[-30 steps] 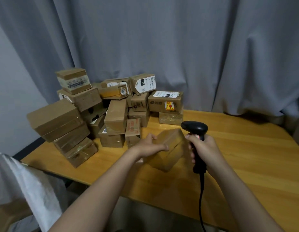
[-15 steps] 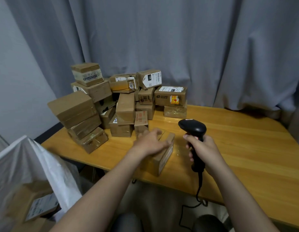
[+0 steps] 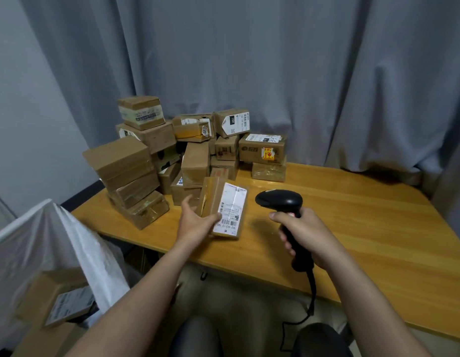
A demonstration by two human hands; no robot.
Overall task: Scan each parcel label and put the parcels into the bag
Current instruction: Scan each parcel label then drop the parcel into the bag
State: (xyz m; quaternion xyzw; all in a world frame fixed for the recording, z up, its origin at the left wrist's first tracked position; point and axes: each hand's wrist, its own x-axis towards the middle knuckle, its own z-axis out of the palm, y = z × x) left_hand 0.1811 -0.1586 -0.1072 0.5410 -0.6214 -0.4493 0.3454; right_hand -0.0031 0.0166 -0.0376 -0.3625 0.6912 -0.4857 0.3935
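Parcel (image 3: 211,194) — label (image 3: 230,210) now face-up in left hand (image 3: 195,224), scanner (image 3: 280,202) alongside

Brown parcel (image 3: 225,206), black scanner (image 3: 281,202)

About sixteen cardboard parcels (image 3: 195,163) are heaped on the one wooden surface (image 3: 352,228). Those at the back overlap, so the count is not exact. One more labelled parcel (image 3: 231,207) is off the heap. At least two boxes (image 3: 53,292) show inside the single white bag (image 3: 43,240). There is one black scanner (image 3: 280,202) with one cable (image 3: 312,287). Two hands are in view, a left hand (image 3: 195,224) and a right hand (image 3: 303,234), each gripping one thing.
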